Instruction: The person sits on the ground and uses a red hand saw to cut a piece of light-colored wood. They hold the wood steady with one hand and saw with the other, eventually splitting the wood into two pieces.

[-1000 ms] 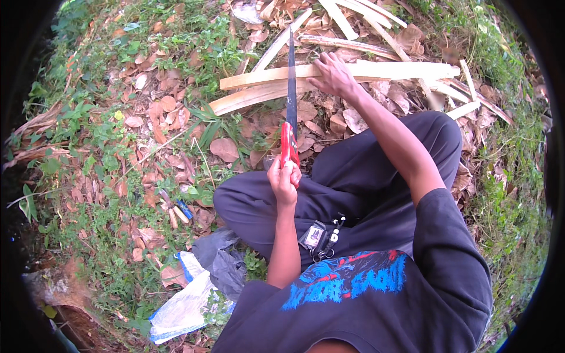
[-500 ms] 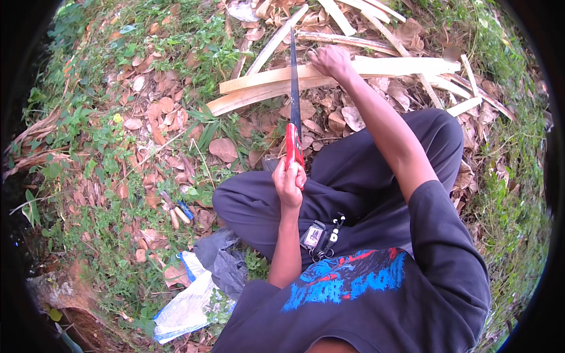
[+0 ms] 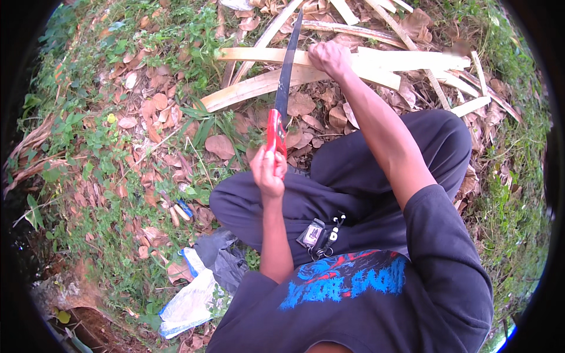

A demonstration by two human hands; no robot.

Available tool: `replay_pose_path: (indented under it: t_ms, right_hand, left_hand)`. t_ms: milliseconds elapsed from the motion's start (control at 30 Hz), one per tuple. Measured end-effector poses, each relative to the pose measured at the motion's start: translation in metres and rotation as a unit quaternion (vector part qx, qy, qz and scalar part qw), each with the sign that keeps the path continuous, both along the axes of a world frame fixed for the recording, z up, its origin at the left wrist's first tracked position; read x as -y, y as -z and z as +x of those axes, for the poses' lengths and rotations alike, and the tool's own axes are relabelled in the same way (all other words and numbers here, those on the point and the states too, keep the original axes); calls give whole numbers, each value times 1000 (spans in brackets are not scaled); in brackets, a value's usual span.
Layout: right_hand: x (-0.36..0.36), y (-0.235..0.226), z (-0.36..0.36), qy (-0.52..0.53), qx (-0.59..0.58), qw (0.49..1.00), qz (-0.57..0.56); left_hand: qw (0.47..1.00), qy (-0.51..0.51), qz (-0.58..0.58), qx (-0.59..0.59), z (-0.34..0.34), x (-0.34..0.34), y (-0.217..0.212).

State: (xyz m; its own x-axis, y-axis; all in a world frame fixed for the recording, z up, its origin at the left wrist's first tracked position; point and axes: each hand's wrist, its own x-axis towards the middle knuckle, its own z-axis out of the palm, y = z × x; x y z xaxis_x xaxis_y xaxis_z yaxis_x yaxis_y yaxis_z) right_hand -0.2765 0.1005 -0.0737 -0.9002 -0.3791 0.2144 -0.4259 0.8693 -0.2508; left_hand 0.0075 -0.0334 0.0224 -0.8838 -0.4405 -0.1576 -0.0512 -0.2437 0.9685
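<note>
My left hand (image 3: 269, 170) is closed around the red handle of a handsaw (image 3: 288, 76), its dark blade pointing away from me and tilted slightly to the right. The blade crosses the pale wooden strip (image 3: 253, 55) to the left of my right hand; whether its teeth touch the wood I cannot tell. My right hand (image 3: 331, 59) is closed on that strip, which extends out on both sides of the fist. Just below it lies another wooden strip (image 3: 250, 89), angled down to the left, and a broad pale strip (image 3: 421, 60) lies to the right.
More strips (image 3: 393, 25) and dry leaves (image 3: 219, 146) lie at the far side. Small hand tools (image 3: 181, 212) rest in the grass on the left, near a white and grey plastic bag (image 3: 191, 300). A cut log (image 3: 88, 315) stands at lower left. My crossed legs (image 3: 388, 170) are close below the wood.
My left hand and the saw handle have shifted left and slightly away, so the blade now slants. The strip in my right hand has turned, its left end rising away from the strip below.
</note>
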Motion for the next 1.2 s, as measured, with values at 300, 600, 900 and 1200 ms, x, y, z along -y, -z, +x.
replay_pose_path:
  t_ms: [300,600,900,1200]
  right_hand:
    - [-8,10,-17,15,71,997,1]
    - [-3,16,-13,23,-17,998,49]
    - [-28,0,-5,-50,43,998,-18]
    - [-31,1,21,-78,-115,990,-6]
  left_hand:
    - [997,64,40,29,54,0,-52]
    - [997,65,-6,29,5,43,-51]
    - [995,63,46,56,46,4,-69]
    - [998,21,62,19,48,-24,-78]
